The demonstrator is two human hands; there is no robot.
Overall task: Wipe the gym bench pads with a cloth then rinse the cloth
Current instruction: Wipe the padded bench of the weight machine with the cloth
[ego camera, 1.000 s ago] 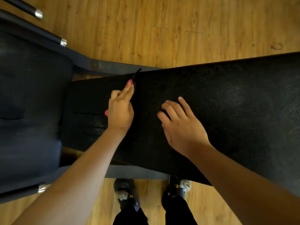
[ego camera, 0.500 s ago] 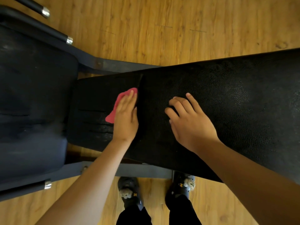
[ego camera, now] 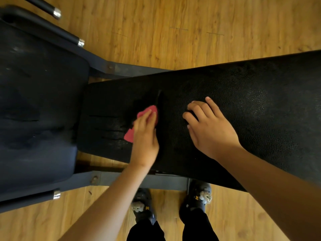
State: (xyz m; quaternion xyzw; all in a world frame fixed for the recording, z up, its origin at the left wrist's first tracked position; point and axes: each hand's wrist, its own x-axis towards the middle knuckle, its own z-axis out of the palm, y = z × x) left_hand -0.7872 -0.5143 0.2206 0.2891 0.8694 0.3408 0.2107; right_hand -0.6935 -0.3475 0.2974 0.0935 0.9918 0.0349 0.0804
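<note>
A pink cloth lies on the small black seat pad, just left of the gap to the long black back pad. My left hand presses flat on the cloth with straight fingers and covers most of it; pink corners show past the fingertips and at the hand's left side. My right hand rests on the long pad right of the gap, fingers bent with the tips on the leather, holding nothing.
A dark blue padded part fills the left side. Grey steel frame bars run under the pads, with chrome-tipped black handles at the far left. My two dark shoes stand on the wooden floor by the near edge.
My left hand has gone from fingers curled at the gap to flat on the cloth, sliding toward me along the seat pad. The cloth shows more. The right hand stayed in place.
</note>
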